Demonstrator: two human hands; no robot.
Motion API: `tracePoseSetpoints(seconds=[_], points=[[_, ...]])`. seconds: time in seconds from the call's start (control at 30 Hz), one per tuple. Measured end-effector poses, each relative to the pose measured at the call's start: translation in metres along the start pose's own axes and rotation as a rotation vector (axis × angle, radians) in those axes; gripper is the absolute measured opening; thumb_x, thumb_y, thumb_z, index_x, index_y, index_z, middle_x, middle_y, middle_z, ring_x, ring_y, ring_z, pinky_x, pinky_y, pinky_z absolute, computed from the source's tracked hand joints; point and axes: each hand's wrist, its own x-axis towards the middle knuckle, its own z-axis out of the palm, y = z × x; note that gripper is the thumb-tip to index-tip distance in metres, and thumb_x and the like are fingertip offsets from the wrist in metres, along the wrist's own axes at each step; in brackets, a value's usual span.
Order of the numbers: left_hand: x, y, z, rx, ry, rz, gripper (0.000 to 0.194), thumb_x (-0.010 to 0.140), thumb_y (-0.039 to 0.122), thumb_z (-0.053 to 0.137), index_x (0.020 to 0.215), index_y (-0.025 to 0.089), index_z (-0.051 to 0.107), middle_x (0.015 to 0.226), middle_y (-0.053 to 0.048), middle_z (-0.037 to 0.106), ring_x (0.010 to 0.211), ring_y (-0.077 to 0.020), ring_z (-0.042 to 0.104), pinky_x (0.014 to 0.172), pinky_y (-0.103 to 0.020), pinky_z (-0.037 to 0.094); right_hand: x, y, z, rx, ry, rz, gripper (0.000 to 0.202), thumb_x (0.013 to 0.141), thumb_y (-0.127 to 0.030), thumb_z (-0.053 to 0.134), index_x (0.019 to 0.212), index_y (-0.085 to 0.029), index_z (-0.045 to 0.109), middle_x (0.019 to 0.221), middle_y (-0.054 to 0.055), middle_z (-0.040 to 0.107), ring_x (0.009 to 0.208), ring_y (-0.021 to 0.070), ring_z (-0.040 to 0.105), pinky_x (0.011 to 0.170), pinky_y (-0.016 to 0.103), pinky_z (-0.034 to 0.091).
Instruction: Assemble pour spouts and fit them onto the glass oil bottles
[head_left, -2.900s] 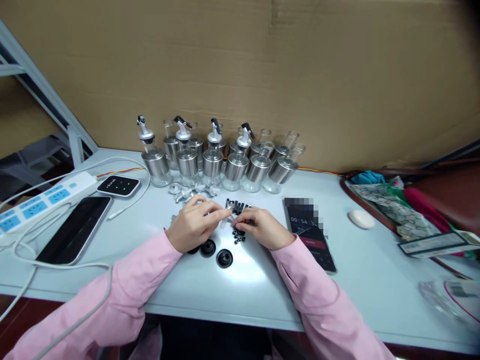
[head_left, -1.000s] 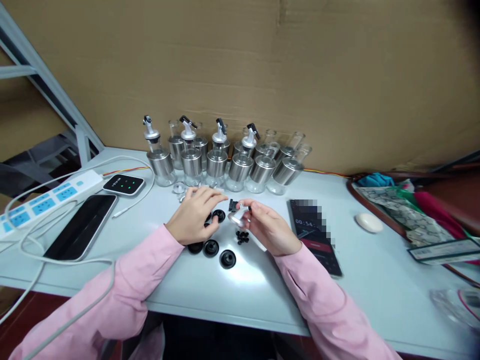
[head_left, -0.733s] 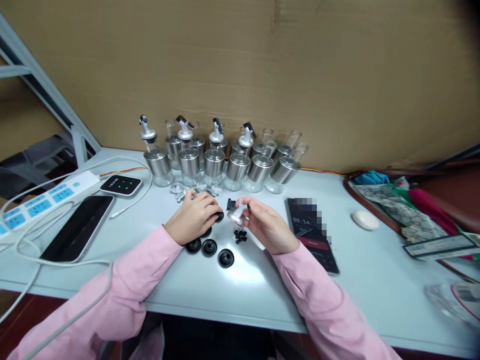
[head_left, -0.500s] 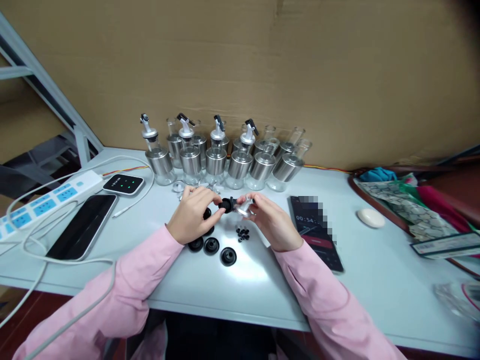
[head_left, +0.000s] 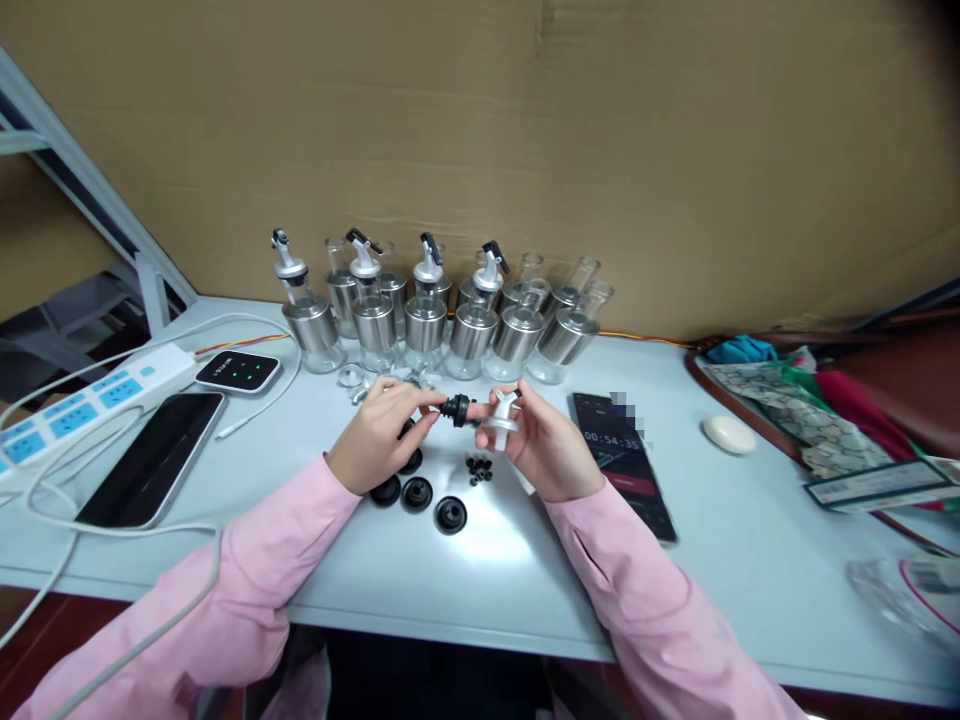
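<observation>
My left hand (head_left: 386, 430) pinches a black ribbed stopper (head_left: 456, 409) between thumb and fingertips. A silver pourer spout (head_left: 501, 422) is held in my right hand (head_left: 551, 440), just right of the stopper; one finger of that hand reaches to the stopper. Below my hands lie several round black caps (head_left: 451, 514) and a small cluster of tiny black pieces (head_left: 479, 470). More silver spout parts (head_left: 350, 375) lie behind my left hand, partly hidden by it.
Glass bottles with steel sleeves (head_left: 472, 330) stand at the back, several with spouts. A power strip (head_left: 97, 405), cables and a dark phone (head_left: 154, 460) are at left. Rightward lie a phone showing a timer (head_left: 626, 465), a white oval object (head_left: 729, 435) and a cloth bag (head_left: 787, 400).
The silver spout has turned more upright in my right hand and moved slightly away from the black stopper. The whole view has shifted a little.
</observation>
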Motion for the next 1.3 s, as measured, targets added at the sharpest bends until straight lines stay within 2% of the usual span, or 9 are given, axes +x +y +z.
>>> tracePoseSetpoints(seconds=[0.17, 0.33, 0.4, 0.47, 0.63, 0.87, 1.03, 1.2, 1.3], points=[[0.0, -0.003, 0.002, 0.037, -0.064, 0.048, 0.006, 0.089, 0.019, 0.047, 0.089, 0.017, 0.053, 0.089, -0.006, 0.069, 0.084, -0.0172, 0.063, 0.079, -0.035, 0.039, 0.001, 0.0, 0.002, -0.042, 0.067, -0.034, 0.037, 0.076, -0.056, 0.052, 0.074, -0.019, 0.051, 0.073, 0.006, 0.069, 0.048, 0.0133, 0.058, 0.047, 0.025, 0.039], [-0.001, 0.0, 0.004, -0.042, -0.096, 0.064, 0.008, 0.088, 0.017, 0.049, 0.081, 0.017, 0.051, 0.081, -0.003, 0.066, 0.074, -0.0135, 0.061, 0.078, -0.033, 0.039, 0.005, 0.005, 0.001, -0.066, 0.205, -0.146, 0.038, 0.074, -0.055, 0.055, 0.07, -0.017, 0.055, 0.071, 0.004, 0.065, 0.057, 0.0129, 0.054, 0.049, 0.025, 0.038], [-0.002, 0.001, 0.005, -0.059, -0.087, 0.06, 0.007, 0.088, 0.017, 0.049, 0.081, 0.016, 0.051, 0.08, -0.003, 0.066, 0.074, -0.0132, 0.06, 0.079, -0.033, 0.04, 0.007, 0.008, -0.002, -0.031, 0.286, -0.218, 0.034, 0.073, -0.051, 0.059, 0.069, -0.018, 0.057, 0.073, 0.002, 0.062, 0.058, 0.0116, 0.05, 0.048, 0.024, 0.036], [-0.002, 0.002, 0.005, -0.073, -0.076, 0.057, 0.007, 0.087, 0.016, 0.049, 0.081, 0.016, 0.051, 0.079, -0.002, 0.065, 0.073, -0.0129, 0.06, 0.079, -0.032, 0.04, 0.009, 0.01, -0.004, 0.036, 0.317, -0.274, 0.029, 0.072, -0.048, 0.062, 0.072, -0.018, 0.059, 0.073, 0.0, 0.058, 0.058, 0.0105, 0.047, 0.048, 0.023, 0.035], [-0.002, 0.004, 0.005, -0.083, -0.026, 0.073, 0.005, 0.087, 0.016, 0.05, 0.082, 0.017, 0.05, 0.078, -0.003, 0.065, 0.074, -0.0137, 0.061, 0.077, -0.032, 0.042, 0.01, 0.013, -0.003, 0.066, 0.208, -0.273, 0.025, 0.074, -0.043, 0.06, 0.081, -0.019, 0.062, 0.069, 0.0, 0.054, 0.06, 0.012, 0.047, 0.054, 0.026, 0.04], [-0.002, 0.005, 0.005, -0.026, 0.043, 0.101, 0.005, 0.087, 0.014, 0.05, 0.082, 0.016, 0.049, 0.08, -0.004, 0.065, 0.075, -0.0145, 0.062, 0.077, -0.034, 0.043, 0.007, 0.015, 0.001, 0.05, 0.113, -0.223, 0.023, 0.073, -0.041, 0.061, 0.08, -0.019, 0.064, 0.075, 0.003, 0.058, 0.065, 0.0132, 0.051, 0.055, 0.026, 0.044], [-0.002, 0.006, 0.005, -0.025, 0.057, 0.113, 0.005, 0.086, 0.015, 0.05, 0.082, 0.017, 0.049, 0.08, -0.004, 0.065, 0.073, -0.0143, 0.061, 0.076, -0.033, 0.043, 0.007, 0.017, -0.002, -0.034, 0.126, -0.268, 0.024, 0.074, -0.041, 0.061, 0.086, -0.02, 0.065, 0.077, 0.001, 0.061, 0.069, 0.012, 0.055, 0.06, 0.025, 0.048], [-0.002, 0.006, 0.003, -0.001, 0.043, 0.114, 0.006, 0.085, 0.014, 0.052, 0.081, 0.017, 0.048, 0.078, -0.003, 0.065, 0.071, -0.0144, 0.061, 0.077, -0.034, 0.041, 0.002, 0.015, 0.001, -0.295, 0.215, -0.449, 0.02, 0.077, -0.034, 0.061, 0.095, -0.025, 0.061, 0.074, -0.002, 0.063, 0.068, 0.012, 0.058, 0.067, 0.028, 0.049], [-0.002, 0.007, 0.003, 0.01, 0.037, 0.111, 0.007, 0.084, 0.014, 0.052, 0.08, 0.016, 0.048, 0.077, -0.003, 0.065, 0.07, -0.0139, 0.061, 0.077, -0.035, 0.041, -0.002, 0.014, 0.005, -0.401, 0.224, -0.525, 0.02, 0.078, -0.03, 0.06, 0.097, -0.024, 0.061, 0.078, -0.001, 0.064, 0.07, 0.0131, 0.06, 0.07, 0.03, 0.049]])
